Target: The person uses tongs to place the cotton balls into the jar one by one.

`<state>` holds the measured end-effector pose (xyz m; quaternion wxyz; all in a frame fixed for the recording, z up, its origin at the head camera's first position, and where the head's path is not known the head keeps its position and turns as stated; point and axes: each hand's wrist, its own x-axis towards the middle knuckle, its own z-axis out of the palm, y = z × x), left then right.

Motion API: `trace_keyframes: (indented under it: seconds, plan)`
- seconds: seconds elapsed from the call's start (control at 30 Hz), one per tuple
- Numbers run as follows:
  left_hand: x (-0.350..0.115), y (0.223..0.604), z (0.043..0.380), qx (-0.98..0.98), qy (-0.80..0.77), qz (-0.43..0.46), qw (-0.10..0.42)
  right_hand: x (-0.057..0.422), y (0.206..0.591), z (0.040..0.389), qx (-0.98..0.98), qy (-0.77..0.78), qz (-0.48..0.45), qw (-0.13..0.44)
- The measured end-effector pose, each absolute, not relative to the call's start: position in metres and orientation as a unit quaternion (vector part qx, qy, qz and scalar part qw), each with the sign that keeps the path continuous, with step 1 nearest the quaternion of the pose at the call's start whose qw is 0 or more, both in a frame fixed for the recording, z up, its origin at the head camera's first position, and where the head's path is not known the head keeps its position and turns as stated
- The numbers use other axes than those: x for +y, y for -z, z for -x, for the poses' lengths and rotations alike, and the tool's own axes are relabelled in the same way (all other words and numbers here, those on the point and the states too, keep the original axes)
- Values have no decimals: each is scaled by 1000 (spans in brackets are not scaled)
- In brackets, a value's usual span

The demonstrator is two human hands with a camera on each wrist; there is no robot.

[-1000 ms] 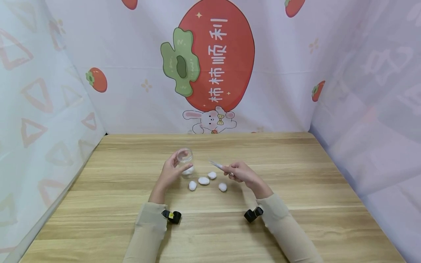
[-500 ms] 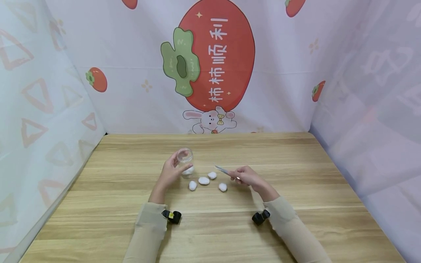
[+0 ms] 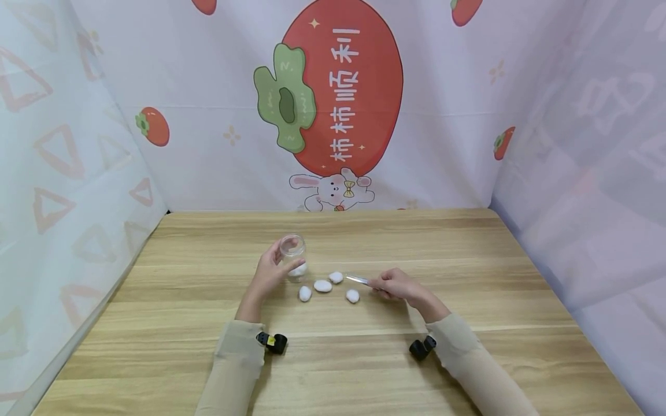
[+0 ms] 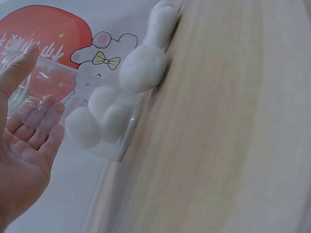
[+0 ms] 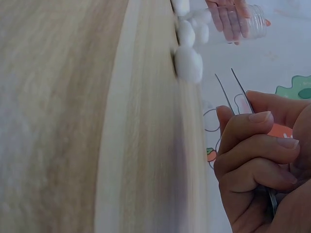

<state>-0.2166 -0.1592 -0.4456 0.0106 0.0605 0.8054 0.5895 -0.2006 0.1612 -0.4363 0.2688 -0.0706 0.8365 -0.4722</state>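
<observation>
My left hand (image 3: 266,274) holds a clear jar (image 4: 51,80) upright on the table, thumb on one side and fingers on the other. A few white cotton balls (image 4: 82,127) lie at the bottom of the jar. In my right hand (image 3: 404,287) is a pair of metal tweezers (image 5: 242,91), pinched between thumb and fingers with the tips spread apart. The tips point left, just right of the farthest loose cotton ball (image 3: 335,277). Another cotton ball (image 3: 352,296) lies nearer, below the tweezers in the head view. An oval one (image 3: 322,286) sits between jar and tweezers.
One more cotton ball (image 3: 304,293) lies in front of the jar. All rest on a wood-grain table (image 3: 333,370). Printed cloth (image 3: 442,115) hangs behind the table and along both sides. A small black camera is strapped at each wrist.
My right hand has moved to the right and nearer, lowering the tweezers from beside the jar to beside the farthest cotton ball. The left hand and jar have stayed put.
</observation>
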Motion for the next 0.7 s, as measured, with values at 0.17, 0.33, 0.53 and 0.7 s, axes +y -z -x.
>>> trace_keyframes:
  seconds: [0.17,0.33,0.53,0.7]
  plan:
    - [-153,421,203,804,-592,-49,28,165,438,198,841,466,73,265]
    - [-153,418,201,802,-595,-50,27,169,443,198,846,456,77,267]
    - [-154,419,201,799,-598,-54,28,170,445,198,848,447,76,274]
    - [-154,419,201,799,-598,-53,29,173,444,198,853,438,77,274]
